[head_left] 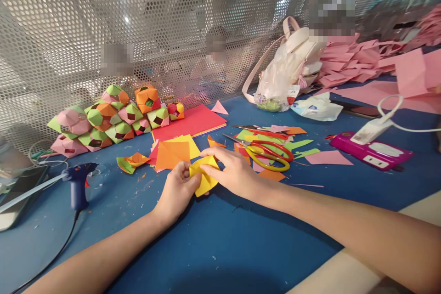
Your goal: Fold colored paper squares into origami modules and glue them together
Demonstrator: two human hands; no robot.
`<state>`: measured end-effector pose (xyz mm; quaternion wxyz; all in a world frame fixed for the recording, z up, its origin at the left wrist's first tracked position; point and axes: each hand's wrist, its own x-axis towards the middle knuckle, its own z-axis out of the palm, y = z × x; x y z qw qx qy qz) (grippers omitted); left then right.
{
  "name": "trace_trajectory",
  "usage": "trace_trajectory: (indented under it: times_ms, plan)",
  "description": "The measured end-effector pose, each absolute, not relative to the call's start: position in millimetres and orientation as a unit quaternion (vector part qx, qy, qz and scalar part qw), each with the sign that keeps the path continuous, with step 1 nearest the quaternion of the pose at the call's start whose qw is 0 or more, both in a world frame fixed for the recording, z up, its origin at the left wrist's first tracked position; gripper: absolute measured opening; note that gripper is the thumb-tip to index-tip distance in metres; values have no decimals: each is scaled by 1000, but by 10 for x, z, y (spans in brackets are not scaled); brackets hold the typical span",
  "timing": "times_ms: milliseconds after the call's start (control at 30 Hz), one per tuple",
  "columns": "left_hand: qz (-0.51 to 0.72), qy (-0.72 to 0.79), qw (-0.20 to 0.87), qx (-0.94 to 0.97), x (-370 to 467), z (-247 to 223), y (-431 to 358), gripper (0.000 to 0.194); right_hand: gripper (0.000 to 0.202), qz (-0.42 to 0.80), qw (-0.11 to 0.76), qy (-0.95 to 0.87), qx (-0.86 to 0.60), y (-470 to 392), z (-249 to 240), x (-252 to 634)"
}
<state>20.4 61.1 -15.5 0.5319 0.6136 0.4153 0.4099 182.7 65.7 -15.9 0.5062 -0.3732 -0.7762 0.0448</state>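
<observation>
The yellow paper point(206, 183) is a small, bright piece with creases across it and slightly raised folds, its lower corner pointing toward the person. Fingers cover parts of it, so its full shape is hard to make out.

Just beyond it lie orange paper point(172, 155) and more yellow sheets, with a red stack point(193, 121) behind them. Off to the left sits a small folded piece point(132, 162) in green and orange, and farther back a pile of folded paper balls point(103, 117) leans by the perforated screen point(165, 23). The blue glue gun point(78, 183) stands at far left, its cord running down the table point(220, 243). To the right, yellow-handled scissors point(268, 156) and a red-handled pair point(275, 134) lie among paper scraps; a purple power strip point(370, 150) is well apart from them. The scraps and scissors crowd the space beyond the right forearm.

The yellow paper is between the two hands, above the near part of the table. The left hand point(177, 190) pinches its left side, thumb on top, while the right hand point(232, 172) has its fingers closed over the upper right part.
</observation>
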Motion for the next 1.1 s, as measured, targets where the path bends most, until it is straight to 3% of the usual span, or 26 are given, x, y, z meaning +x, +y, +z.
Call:
trace_trajectory:
  times_ms: [133, 300, 500, 667, 767, 900, 1100]
  plan:
    - [421, 411, 563, 580, 212, -122, 602, 19, 26, 77, 499, -767, -396, 617, -178, 1806]
    - [423, 386, 600, 559, 198, -113, 595, 22, 2, 88, 518, -758, -387, 647, -208, 1783]
    - [438, 421, 566, 557, 207, -130, 600, 26, 4, 114, 521, -751, -390, 627, -183, 1789]
    - [449, 432, 563, 544, 192, -170, 652, 26, 23, 243, 505, -729, -393, 557, -74, 1804]
    - [452, 434, 565, 536, 187, -180, 669, 27, 19, 304, 507, -695, -411, 585, -92, 1790]
    - [452, 428, 575, 531, 185, -185, 673, 27, 5, 254, 521, -704, -410, 651, -193, 1757]
    - [456, 401, 585, 537, 169, -208, 685, 18, 17, 177, 525, -765, -329, 636, -214, 1749]
